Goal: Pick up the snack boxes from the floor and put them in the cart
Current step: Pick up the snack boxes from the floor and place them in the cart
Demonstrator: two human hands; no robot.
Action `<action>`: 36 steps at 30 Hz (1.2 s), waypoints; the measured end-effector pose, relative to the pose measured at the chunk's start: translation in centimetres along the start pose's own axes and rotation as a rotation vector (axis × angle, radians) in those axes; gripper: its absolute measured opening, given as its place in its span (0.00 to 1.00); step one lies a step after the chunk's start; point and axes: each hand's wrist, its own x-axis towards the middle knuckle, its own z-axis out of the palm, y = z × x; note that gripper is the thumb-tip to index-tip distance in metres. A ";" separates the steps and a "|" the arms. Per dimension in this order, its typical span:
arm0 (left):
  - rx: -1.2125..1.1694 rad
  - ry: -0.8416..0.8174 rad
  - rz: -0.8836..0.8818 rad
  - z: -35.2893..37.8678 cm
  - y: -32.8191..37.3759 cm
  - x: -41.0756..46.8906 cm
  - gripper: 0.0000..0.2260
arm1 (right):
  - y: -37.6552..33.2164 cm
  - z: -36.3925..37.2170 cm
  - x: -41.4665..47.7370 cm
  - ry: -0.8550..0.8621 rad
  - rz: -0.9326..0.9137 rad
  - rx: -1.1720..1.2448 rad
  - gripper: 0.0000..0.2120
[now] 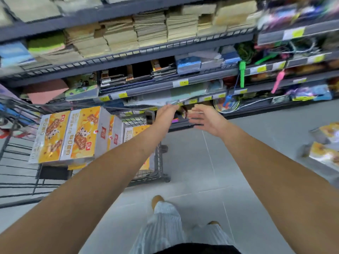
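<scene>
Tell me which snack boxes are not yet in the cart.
The two snack boxes on the floor at the far right; the others stand inside the cart on the left.

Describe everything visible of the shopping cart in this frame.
The cart is a dark grey wire-mesh basket on wheels, standing on the pale tiled floor at left, beside the shelving. Several orange-and-white snack boxes stand upright inside, rising above its rim. The left forearm crosses over it; neither hand touches it.
</scene>
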 end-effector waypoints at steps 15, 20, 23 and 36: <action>0.141 -0.188 0.239 23.7 8.2 -10.9 0.04 | -1.6 -25.2 -13.7 0.202 -0.187 0.067 0.08; 0.189 -0.271 0.237 31.3 8.9 -12.2 0.03 | -0.2 -32.5 -15.5 0.315 -0.182 0.135 0.07; 0.252 -0.337 0.255 36.8 9.3 -11.8 0.08 | 0.6 -37.5 -16.2 0.387 -0.175 0.186 0.08; 0.558 -0.660 0.314 63.4 14.6 -7.9 0.05 | 0.7 -61.8 -16.8 0.680 -0.048 0.363 0.06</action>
